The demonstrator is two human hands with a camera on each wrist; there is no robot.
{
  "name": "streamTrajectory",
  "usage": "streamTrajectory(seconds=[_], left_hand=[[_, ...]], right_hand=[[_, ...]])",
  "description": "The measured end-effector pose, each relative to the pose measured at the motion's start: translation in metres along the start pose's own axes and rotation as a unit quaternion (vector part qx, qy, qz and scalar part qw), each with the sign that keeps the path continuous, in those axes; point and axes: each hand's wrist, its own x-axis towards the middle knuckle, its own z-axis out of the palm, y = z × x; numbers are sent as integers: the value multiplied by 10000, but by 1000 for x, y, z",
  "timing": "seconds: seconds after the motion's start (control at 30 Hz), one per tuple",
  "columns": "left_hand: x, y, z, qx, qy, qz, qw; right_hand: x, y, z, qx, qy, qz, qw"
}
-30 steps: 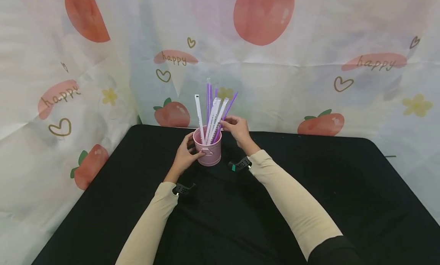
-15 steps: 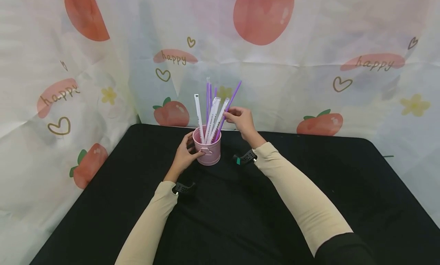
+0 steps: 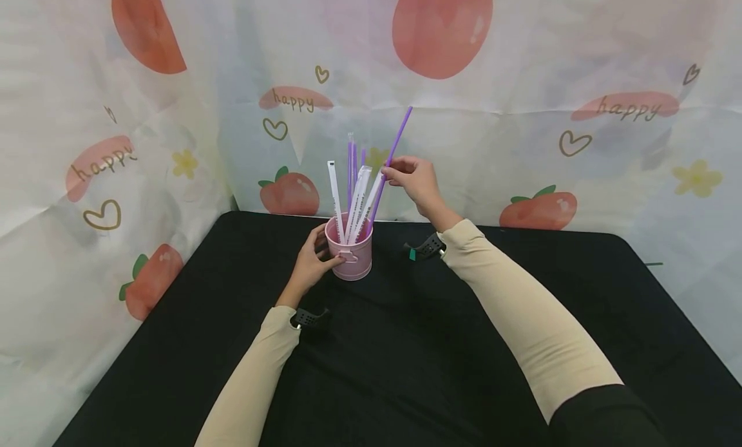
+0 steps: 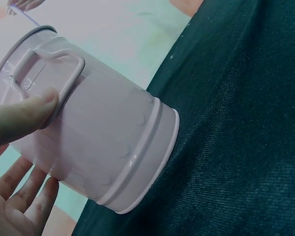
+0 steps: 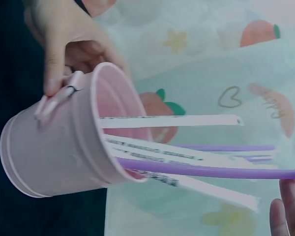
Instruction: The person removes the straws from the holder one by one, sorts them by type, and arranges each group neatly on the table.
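Observation:
A pink metal bucket (image 3: 355, 265) stands upright near the table's far edge. My left hand (image 3: 312, 260) holds its left side; in the left wrist view the thumb presses by the small handle (image 4: 77, 73) and the fingers lie along the wall. Above the rim, my right hand (image 3: 416, 181) pinches a bare purple straw (image 3: 400, 136), which leans right. The straw's lower end is still inside the bucket in the right wrist view. Several white paper-wrapped straws (image 5: 187, 120) and some purple straws (image 3: 351, 167) also stand in the bucket. Their lower ends are hidden.
A black cloth (image 3: 371, 370) covers the table, whose far edge lies just behind the bucket. A printed backdrop (image 3: 493, 157) with fruit and hearts hangs behind and to the left. Each wrist wears a dark strap (image 3: 426, 247).
My right hand has moved up and slightly right, drawing the purple straw higher out of the bucket. The left hand and the bucket have stayed in place.

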Motion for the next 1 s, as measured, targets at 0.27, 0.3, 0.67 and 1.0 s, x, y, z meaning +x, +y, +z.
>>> streamTrajectory(seconds=[0.27,0.3,0.67,1.0], left_hand=[[0,-1,1,-20,7,77,10000],[0,1,1,-17,-13,-26,10000],[3,3,2,-77,-72,-535,9985],[-1,5,2,18,-3,-346,9994]], right_hand=[[2,-23,-14,-78,36,-186,9998],[2,-25,-16,-135,19,-223,9997],[-2,-40,-38,-558,-89,-419,9975],[-21,-43,-68,-916,-440,-315,9943]])
